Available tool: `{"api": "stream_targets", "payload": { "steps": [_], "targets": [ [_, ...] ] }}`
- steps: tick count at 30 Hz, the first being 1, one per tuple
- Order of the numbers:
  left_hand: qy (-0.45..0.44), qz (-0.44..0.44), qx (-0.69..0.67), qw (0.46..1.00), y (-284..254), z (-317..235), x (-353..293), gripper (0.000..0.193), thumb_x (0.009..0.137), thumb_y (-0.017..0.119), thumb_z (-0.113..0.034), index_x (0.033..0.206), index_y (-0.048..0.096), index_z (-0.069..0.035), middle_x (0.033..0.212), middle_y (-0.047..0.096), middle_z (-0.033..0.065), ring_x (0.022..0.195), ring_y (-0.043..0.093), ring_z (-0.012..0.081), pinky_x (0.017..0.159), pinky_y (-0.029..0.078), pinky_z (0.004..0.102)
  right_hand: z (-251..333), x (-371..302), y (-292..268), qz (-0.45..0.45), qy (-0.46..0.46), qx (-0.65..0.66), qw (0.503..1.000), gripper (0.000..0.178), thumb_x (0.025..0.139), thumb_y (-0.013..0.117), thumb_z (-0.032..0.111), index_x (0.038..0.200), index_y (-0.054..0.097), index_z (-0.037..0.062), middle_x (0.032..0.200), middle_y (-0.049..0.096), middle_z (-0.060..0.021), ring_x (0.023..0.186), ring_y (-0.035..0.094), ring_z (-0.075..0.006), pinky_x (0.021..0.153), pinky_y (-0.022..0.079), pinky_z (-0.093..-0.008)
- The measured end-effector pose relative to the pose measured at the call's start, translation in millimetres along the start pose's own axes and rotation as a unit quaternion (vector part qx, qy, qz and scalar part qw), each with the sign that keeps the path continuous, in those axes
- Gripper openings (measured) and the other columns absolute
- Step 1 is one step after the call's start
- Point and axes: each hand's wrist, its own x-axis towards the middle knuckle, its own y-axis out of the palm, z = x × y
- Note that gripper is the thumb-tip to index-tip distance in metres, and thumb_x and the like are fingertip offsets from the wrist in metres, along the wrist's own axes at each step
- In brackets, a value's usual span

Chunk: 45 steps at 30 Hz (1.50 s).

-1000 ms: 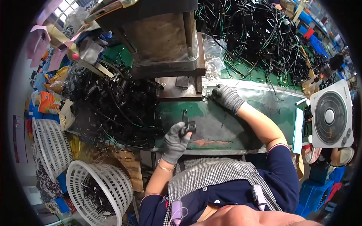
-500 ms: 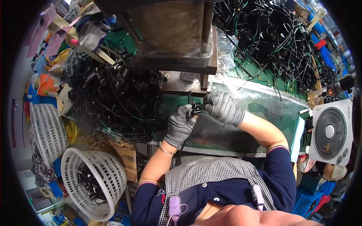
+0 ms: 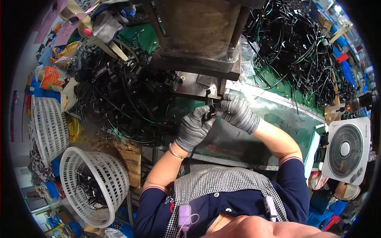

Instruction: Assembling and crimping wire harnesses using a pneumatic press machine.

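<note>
My left hand point(image 3: 193, 130), in a grey striped knit glove, is closed on a small black plastic part with a cable point(image 3: 209, 112). My right hand point(image 3: 239, 113), gloved alike, has its fingers curled together against the part's right side; fingertips and part overlap, so the exact grip is partly hidden. A dark cable trails down from under my left hand toward the apron. Both hands are over the green tabletop point(image 3: 234, 147), just in front of the metal press point(image 3: 198, 65) and its base plate.
A tangled heap of black cabled parts point(image 3: 119, 91) lies at the left. More black and green cables point(image 3: 285, 47) are piled at the far right. White plastic baskets point(image 3: 115, 170) stand lower left, one with black parts inside. A white-framed round fan point(image 3: 344, 148) stands at the right.
The view has shifted a little, so the press and heaps sit farther right. My right hand's fingers have come lower on the black part, and the part looks turned more upright.
</note>
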Motion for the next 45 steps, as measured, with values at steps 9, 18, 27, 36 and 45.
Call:
{"api": "stream_targets", "payload": {
  "steps": [9,18,27,36,45],
  "targets": [
    [-0.025,-0.079,0.054,0.995,1,30,54,0.037,0.083,0.068,-0.009,0.116,0.054,-0.003,0.098,0.066,0.0121,0.087,0.065,0.0238,0.08,0.051,0.0324,2,37,-5,0.017,-0.019,-0.259,0.966,0.056,0.077,0.072,0.021,0.128,0.054,0.0081,0.106,0.058,-0.0219,0.092,0.059,-0.037,0.077,0.049,-0.0442],
    [-0.106,-0.138,0.047,0.984,27,72,86,0.038,0.08,0.07,-0.018,0.112,0.055,-0.002,0.094,0.064,0.0207,0.083,0.063,0.0397,0.074,0.051,0.044,-14,26,-1,0.045,0.037,-0.211,0.976,0.065,0.077,0.069,0.023,0.134,0.045,0.0036,0.115,0.054,-0.0235,0.099,0.056,-0.039,0.084,0.048,-0.0451],
    [-0.069,-0.164,0.126,0.976,26,54,92,0.039,0.08,0.069,-0.019,0.113,0.056,-0.001,0.093,0.065,0.0217,0.085,0.062,0.0409,0.075,0.051,0.0448,-15,16,1,0.063,0.055,-0.234,0.969,0.056,0.078,0.066,0.022,0.128,0.051,0.0027,0.116,0.054,-0.0238,0.099,0.057,-0.0389,0.084,0.049,-0.0443],
    [-0.078,-0.159,0.103,0.979,30,64,92,0.037,0.081,0.069,-0.02,0.111,0.056,-0.001,0.09,0.065,0.0207,0.081,0.062,0.0405,0.072,0.051,0.0452,-11,8,-1,0.073,0.08,-0.208,0.972,0.049,0.078,0.068,0.019,0.122,0.056,0.0019,0.112,0.056,-0.0218,0.099,0.056,-0.0386,0.087,0.047,-0.0441],
    [-0.081,-0.162,0.137,0.974,30,65,88,0.036,0.08,0.069,-0.021,0.108,0.055,-0.002,0.084,0.064,0.0199,0.076,0.062,0.0398,0.067,0.05,0.0465,-6,-2,-7,0.088,0.109,-0.184,0.973,0.048,0.077,0.067,0.022,0.12,0.058,0.0032,0.112,0.057,-0.0215,0.101,0.057,-0.0375,0.087,0.047,-0.0435]
  ]
}}
